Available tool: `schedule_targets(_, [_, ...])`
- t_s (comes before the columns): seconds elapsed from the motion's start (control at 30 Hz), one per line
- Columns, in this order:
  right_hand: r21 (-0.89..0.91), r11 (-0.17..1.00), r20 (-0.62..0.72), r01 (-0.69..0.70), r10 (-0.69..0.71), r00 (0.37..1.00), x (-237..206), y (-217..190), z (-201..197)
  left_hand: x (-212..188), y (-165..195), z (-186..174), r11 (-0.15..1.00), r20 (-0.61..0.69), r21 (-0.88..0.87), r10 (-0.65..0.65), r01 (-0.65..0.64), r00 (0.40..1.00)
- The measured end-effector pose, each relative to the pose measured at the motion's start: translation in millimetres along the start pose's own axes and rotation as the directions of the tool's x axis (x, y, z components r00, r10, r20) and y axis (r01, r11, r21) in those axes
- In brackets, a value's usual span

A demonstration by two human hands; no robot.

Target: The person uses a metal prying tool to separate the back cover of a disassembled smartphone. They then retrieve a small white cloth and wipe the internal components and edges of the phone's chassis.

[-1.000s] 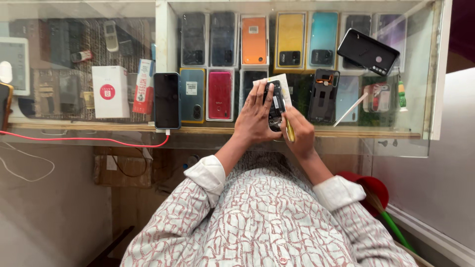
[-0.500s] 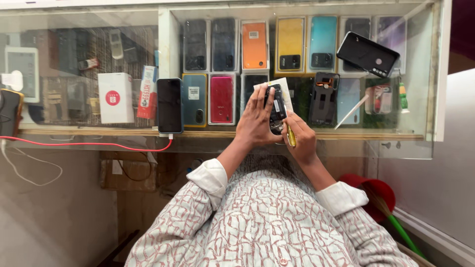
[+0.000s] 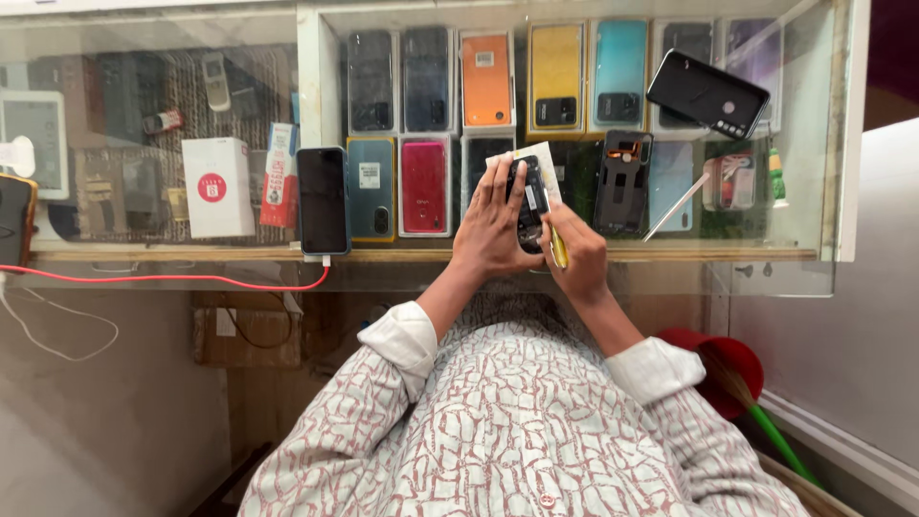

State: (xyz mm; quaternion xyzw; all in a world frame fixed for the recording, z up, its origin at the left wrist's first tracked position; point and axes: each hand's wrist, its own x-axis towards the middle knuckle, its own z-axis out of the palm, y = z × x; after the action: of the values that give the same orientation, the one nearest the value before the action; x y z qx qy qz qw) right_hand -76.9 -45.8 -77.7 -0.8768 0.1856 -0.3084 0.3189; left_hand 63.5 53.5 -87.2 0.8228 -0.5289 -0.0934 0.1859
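Since half a second ago your hands are barely shifting: the small opened phone (image 3: 528,203) is staying over the glass worktop (image 3: 670,263), near its front edge, with only the camera drifting a little. Your left hand (image 3: 493,225) is cupping the phone, its grip closed around the body with fingers spread along the side. Your right hand (image 3: 574,251) is pinching a yellow-handled screwdriver (image 3: 557,247), grip clamped on it, tip meeting the phone's lower part. That steadiness suggests you are working on one spot. A black phone (image 3: 323,199) is charging nearby on a red cable (image 3: 172,280).
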Motion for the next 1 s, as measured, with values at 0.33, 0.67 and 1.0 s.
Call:
schedule_targets(0.33, [-0.027,0.999,-0.008,0.043,-0.043,0.999,-2.2,5.7,0.5,2.5,-1.2,0.2,0.999,0.005,0.049,0.008,-0.008,1.0])
schedule_targets(0.67, [-0.042,0.997,-0.015,0.064,-0.065,0.998,-1.9,6.1,1.3,1.9,-3.5,2.3,0.999,-0.004,0.037,0.015,-0.015,1.0])
schedule_targets(1.0, [0.016,0.999,0.01,0.037,-0.037,0.999,2.6,-0.8,-3.3,2.4,-1.4,2.2,0.998,0.045,0.062,-0.001,-0.001,0.999])
